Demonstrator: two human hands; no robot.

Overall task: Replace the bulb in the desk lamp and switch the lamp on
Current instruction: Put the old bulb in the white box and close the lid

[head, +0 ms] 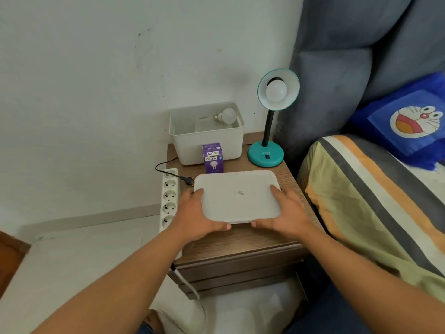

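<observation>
A teal desk lamp [266,154] stands at the back right of the wooden nightstand [243,239], its shade tilted toward me with a white bulb [277,91] screwed in. A second loose bulb [226,116] lies inside an open white bin [208,141] at the back. A purple bulb box [213,158] stands in front of the bin. My left hand [196,215] and my right hand [286,214] grip the near corners of the bin's flat white lid [237,196], which is held just above or on the nightstand. The lamp's black plug [187,180] lies unplugged by the lid.
A white power strip [169,197] with several sockets runs along the nightstand's left side, against the wall. A bed with a striped cover [366,201] and a blue cartoon pillow [409,119] lies to the right. A grey headboard rises behind the lamp.
</observation>
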